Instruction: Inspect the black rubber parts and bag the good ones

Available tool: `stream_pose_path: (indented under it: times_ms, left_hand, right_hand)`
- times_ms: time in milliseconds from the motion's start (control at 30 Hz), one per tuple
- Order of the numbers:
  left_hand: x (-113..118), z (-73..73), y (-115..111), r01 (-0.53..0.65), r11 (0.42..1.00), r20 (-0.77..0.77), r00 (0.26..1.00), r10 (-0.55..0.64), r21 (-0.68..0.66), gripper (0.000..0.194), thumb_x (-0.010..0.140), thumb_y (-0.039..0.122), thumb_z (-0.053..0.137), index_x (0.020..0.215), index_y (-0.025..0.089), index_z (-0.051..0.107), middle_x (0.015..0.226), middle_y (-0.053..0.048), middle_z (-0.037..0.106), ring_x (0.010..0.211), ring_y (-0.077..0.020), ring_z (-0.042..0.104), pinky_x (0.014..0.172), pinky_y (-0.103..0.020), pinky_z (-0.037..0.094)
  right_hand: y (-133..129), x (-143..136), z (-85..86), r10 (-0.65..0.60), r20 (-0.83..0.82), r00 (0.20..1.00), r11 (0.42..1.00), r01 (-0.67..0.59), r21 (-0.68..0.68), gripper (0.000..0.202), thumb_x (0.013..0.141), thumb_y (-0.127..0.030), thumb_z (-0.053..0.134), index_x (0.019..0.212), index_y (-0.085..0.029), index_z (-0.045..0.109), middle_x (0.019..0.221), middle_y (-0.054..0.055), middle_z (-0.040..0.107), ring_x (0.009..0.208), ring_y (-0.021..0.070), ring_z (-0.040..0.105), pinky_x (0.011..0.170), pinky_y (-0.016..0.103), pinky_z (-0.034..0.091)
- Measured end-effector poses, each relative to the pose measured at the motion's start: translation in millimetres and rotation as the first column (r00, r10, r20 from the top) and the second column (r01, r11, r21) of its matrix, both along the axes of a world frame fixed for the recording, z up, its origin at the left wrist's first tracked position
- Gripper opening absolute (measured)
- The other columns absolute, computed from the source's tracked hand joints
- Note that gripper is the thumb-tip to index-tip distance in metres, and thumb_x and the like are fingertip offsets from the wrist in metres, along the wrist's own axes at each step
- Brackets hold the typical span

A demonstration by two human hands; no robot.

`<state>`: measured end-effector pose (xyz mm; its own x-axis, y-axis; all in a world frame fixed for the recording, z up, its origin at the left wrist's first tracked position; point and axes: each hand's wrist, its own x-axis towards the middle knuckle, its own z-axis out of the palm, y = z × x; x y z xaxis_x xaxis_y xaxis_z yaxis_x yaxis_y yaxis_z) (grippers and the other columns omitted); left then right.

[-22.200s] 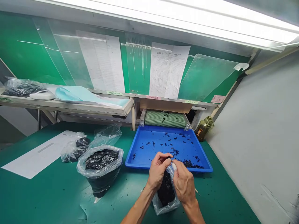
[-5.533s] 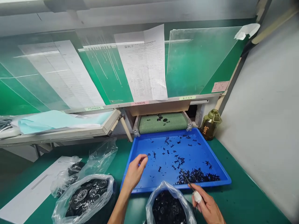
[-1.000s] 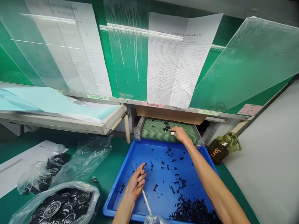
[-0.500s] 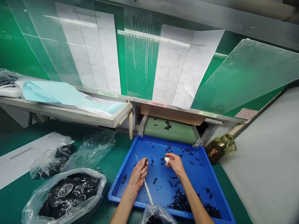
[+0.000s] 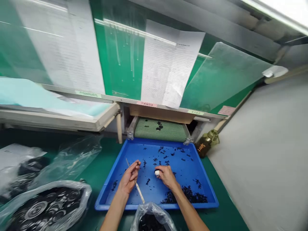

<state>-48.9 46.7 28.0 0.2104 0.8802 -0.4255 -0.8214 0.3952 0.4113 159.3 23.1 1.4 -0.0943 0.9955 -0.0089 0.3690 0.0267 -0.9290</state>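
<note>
Over the left part of a blue tray, my left hand is closed round a thin pale stick, with a small dark piece at its fingertips. My right hand, above the tray's middle, pinches a small dark part; something white covers one fingertip. Small black pieces lie scattered over the tray floor, heaped at its near right. At the tray's near edge a clear plastic bag holds more black pieces.
A green ribbed conveyor with a few black discs ends at the tray's far edge. A bag of black rings lies at the left, under a shelf. A dark bottle stands at the right, near the wall.
The view has turned to the right, so the scene sits further left. My right hand has moved slightly nearer to my left hand. Both hands remain closed.
</note>
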Motion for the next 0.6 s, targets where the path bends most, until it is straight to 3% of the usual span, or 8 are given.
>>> stream_pose_path:
  times_ms: [100,233,367,533,600]
  left_hand:
    - [2.7,0.9,2.1,0.023,1.000,-0.010,1.000,-0.022,0.017,0.021,0.084,-0.002,0.037,0.085,0.011,0.054,0.080,-0.007,0.060,0.048,-0.0040,0.055,0.021,-0.007,0.022]
    - [5.5,3.0,2.0,0.044,0.998,-0.024,0.999,-0.042,0.046,0.020,0.085,0.001,0.038,0.083,0.011,0.055,0.069,-0.002,0.055,0.036,-0.0012,0.040,0.020,-0.008,0.021]
    - [6.7,3.3,-0.1,0.041,0.998,-0.054,0.998,-0.039,0.048,0.018,0.087,0.005,0.040,0.085,0.009,0.057,0.068,-0.001,0.053,0.034,0.0001,0.035,0.021,-0.008,0.021]
    - [8.7,-1.3,-0.2,0.113,0.989,-0.138,0.985,-0.099,0.091,0.006,0.082,0.012,0.056,0.085,0.009,0.060,0.068,0.001,0.054,0.034,0.0016,0.032,0.022,-0.007,0.020]
    - [9.7,-3.4,-0.3,0.134,0.984,-0.165,0.980,-0.114,0.115,0.010,0.078,0.016,0.063,0.084,0.009,0.061,0.068,0.001,0.054,0.035,0.0017,0.031,0.024,-0.007,0.020]
  right_hand:
    - [-0.6,1.4,3.5,-0.038,-0.033,0.999,0.999,0.037,-0.023,0.033,0.073,-0.021,0.050,0.100,-0.019,0.068,0.064,0.001,0.065,0.061,0.0165,0.065,0.065,0.029,0.052]
    - [4.0,2.0,12.8,-0.084,-0.125,0.989,0.995,0.077,-0.063,0.037,0.067,-0.023,0.057,0.101,-0.015,0.066,0.076,0.004,0.067,0.061,0.0168,0.066,0.055,0.026,0.051]
    - [6.7,-1.0,24.0,-0.097,-0.190,0.977,0.994,0.087,-0.060,0.040,0.064,-0.021,0.058,0.103,-0.015,0.066,0.081,0.005,0.066,0.062,0.0161,0.065,0.054,0.026,0.051]
    - [11.0,-14.4,40.4,-0.086,-0.212,0.973,0.996,0.084,-0.021,0.044,0.065,-0.021,0.057,0.108,-0.018,0.065,0.074,0.001,0.064,0.064,0.0155,0.063,0.053,0.026,0.051]
    - [14.6,-22.7,47.5,-0.093,-0.191,0.977,0.995,0.096,0.004,0.039,0.066,-0.020,0.055,0.103,-0.017,0.067,0.070,0.000,0.063,0.061,0.0144,0.062,0.054,0.025,0.050]
